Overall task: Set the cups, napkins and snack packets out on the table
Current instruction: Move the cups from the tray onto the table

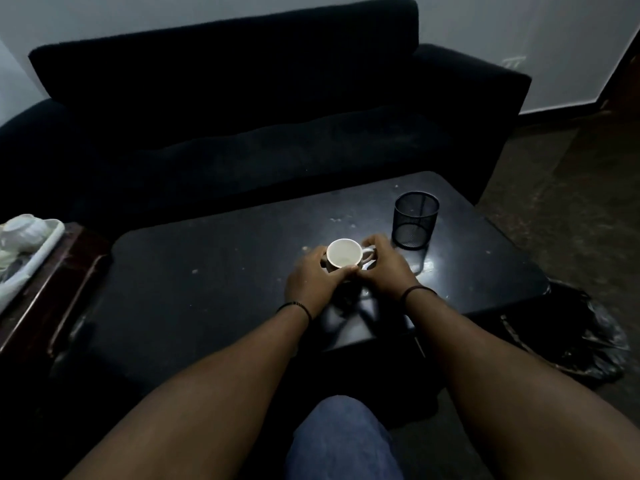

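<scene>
A small white cup [344, 253] stands upright on the dark low table [207, 271], right of its middle. My left hand [313, 280] wraps the cup's left and near side, thumb along the rim. On the cup's right side my right hand [384, 268] has its fingers at the handle. Both hands touch the cup. The cup looks empty. At the far left a white tray [38, 251] holds white cups [20, 230] and pale wrapped items, only partly in view.
A black mesh holder [415, 219] stands just right of and behind the cup. A black sofa [242, 116] runs along the table's far side. A dark wooden side table [52, 292] carries the tray. A black plastic bag [575, 341] lies on the floor at right.
</scene>
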